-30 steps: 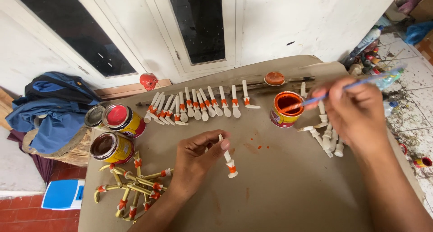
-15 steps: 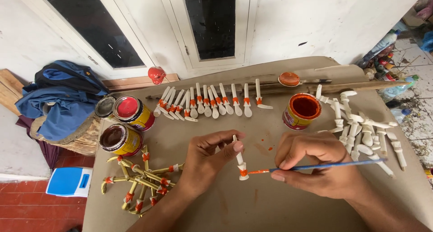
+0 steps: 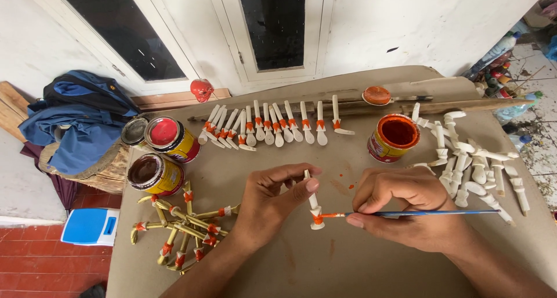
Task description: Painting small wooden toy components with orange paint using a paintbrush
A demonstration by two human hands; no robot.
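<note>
My left hand [image 3: 272, 196] pinches a small white wooden piece [image 3: 314, 208] upright on the brown board [image 3: 360, 263]. My right hand [image 3: 406, 208] holds a thin blue paintbrush [image 3: 423, 213] level, its orange tip touching an orange band near the bottom of the piece. An open can of orange paint [image 3: 393, 137] stands just beyond my right hand. A row of white pieces with orange bands [image 3: 270, 126] lies further back.
A heap of unpainted white pieces [image 3: 476, 162] lies at the right. Yellow banded pieces [image 3: 183, 228] are piled at the left near a red paint can [image 3: 172, 138] and a brown one [image 3: 154, 174]. Blue cloth [image 3: 81, 121] lies on a stump. An orange lid [image 3: 377, 95] rests on a wooden strip.
My right hand came back from the orange paint can with the brush and now touches its tip to the piece. My left hand has kept hold of the piece.
</note>
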